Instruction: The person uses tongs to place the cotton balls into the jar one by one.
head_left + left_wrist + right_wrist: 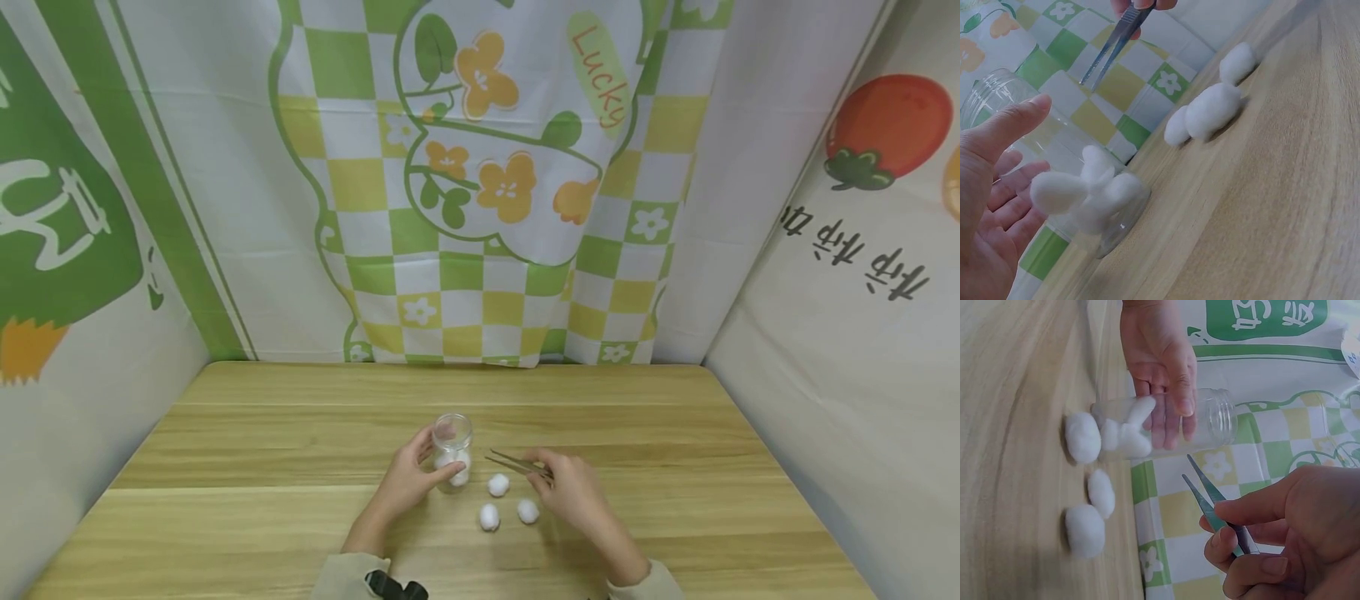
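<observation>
A clear jar (pixel 453 435) stands upright on the table with several white cotton balls (pixel 1094 194) at its bottom. My left hand (pixel 411 477) holds the jar from the left, thumb on the near side and fingers behind the glass. In my right hand (pixel 572 492) I pinch metal tweezers (pixel 1210 500) between thumb and fingers. The tweezers' tips are apart, with nothing between them, and point toward the jar from the right. Three cotton balls lie on the table between the hands: one (pixel 498 485) nearest the tweezers, another (pixel 490 517) closer to me, a third (pixel 528 511) by my right hand.
The wood-grain table (pixel 300 433) reaches back to a checked, flowered curtain (pixel 495 308). Printed cloth walls rise on the left and right sides. A black strap (pixel 393 586) is around the left sleeve.
</observation>
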Demonstrator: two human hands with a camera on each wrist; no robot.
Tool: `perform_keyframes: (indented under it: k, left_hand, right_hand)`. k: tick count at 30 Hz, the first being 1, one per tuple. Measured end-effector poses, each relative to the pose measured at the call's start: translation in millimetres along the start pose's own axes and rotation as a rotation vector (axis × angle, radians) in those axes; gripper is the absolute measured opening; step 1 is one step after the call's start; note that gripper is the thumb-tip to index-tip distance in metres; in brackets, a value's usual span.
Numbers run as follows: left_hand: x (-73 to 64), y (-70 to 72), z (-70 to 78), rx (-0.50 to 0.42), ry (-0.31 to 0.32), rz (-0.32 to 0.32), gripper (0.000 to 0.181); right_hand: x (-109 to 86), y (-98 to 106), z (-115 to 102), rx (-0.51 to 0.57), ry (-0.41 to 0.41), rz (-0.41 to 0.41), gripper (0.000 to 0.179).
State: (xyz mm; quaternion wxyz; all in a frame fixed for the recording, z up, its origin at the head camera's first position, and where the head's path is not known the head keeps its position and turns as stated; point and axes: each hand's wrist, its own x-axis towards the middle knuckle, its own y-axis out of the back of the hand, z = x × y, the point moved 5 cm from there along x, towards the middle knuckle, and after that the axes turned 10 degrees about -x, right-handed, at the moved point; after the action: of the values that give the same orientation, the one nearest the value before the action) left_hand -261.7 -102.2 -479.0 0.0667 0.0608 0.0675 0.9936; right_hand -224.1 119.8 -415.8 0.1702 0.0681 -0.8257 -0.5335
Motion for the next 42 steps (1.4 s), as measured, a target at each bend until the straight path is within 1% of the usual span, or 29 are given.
perform_keyframes:
  k: [6, 18, 33, 42]
  left_hand:
    - [0.4, -0.4, 0.3, 0.000, -0.008, 0.011, 0.072]
    - [0.5, -0.9, -0.3, -0.007, -0.018, 0.006, 0.071]
    - [-0.8, -0.9, 0.4, -0.013, -0.007, -0.005, 0.071]
    - [0.5, -0.8, -0.8, -0.001, -0.005, 0.009, 0.071]
  right_hand:
    - [-3.0, -5, 5, -0.016, -0.017, -0.026, 0.021]
    - [-9.2, -8, 12, -0.033, -0.009, 0.003, 0.018]
    - [-11.3, -14, 20, -0.032, -0.032, -0.031, 0.020]
    - [-10.9, -16, 23, -0.049, -0.053, -0.046, 0.019]
